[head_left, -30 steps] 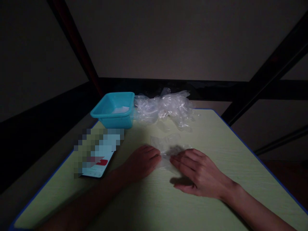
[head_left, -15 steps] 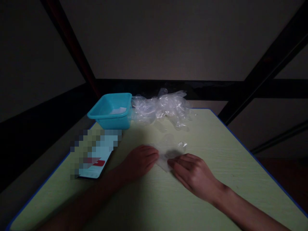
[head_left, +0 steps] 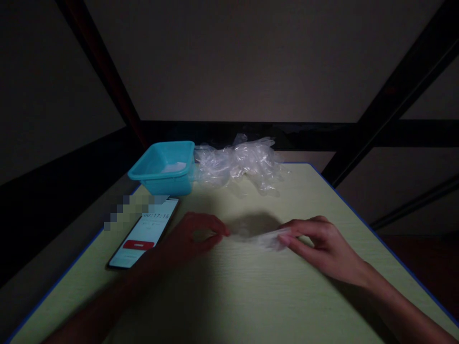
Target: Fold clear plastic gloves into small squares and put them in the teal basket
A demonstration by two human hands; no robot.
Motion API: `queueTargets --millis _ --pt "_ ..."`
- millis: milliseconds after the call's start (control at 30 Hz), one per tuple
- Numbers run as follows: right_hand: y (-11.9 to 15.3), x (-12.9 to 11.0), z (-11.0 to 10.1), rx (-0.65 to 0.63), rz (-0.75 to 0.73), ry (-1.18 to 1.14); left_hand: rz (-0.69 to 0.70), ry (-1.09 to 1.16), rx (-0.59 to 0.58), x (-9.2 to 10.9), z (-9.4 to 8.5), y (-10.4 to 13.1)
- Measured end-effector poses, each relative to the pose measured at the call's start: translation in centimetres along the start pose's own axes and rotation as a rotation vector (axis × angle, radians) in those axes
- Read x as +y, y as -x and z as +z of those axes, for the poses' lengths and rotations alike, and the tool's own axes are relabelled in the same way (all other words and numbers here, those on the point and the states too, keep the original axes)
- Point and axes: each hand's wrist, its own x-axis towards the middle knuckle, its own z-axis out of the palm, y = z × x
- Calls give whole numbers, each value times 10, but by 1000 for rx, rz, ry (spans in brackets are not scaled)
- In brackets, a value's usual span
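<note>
A thin, see-through plastic glove (head_left: 267, 240) is stretched between my two hands just over the table, bunched and blurred by motion. My left hand (head_left: 201, 236) pinches its left end between thumb and forefinger. At the other end, my right hand (head_left: 319, 243) grips the gathered plastic between thumb and fingers. Beyond them, a heap of crumpled clear plastic gloves (head_left: 251, 162) lies at the back of the table, some finger shapes showing.
A turquoise plastic basket (head_left: 167, 184) with something white inside stands at the back left, against the heap. In front of it lies a phone (head_left: 143, 239) with a timer on its lit screen. The pale table (head_left: 251, 296) has a blue edge.
Both hands have risen from the tabletop and moved apart, the right one to the right. The glove, flat on the table before, is now lifted and drawn out between them.
</note>
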Motion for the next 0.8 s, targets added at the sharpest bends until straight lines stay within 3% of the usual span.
queueTargets --millis 100,267,400,533,700,800 --pt "4 -11 -10 -68 39 -200 -46 225 -115 20 -5 6" --pt "1 -9 -8 -103 226 -485 -484 741 -153 29 -1 5" --pt "-7 19 7 -108 449 -572 -755 799 -22 7 10 -3" --pt "-12 50 16 -74 544 -549 -883 674 107 -16 18 -8" --pt "-12 67 13 121 408 -346 -876 556 312 -20 25 -12" --pt "-12 67 12 166 318 -171 -871 543 468 -21 28 -12"
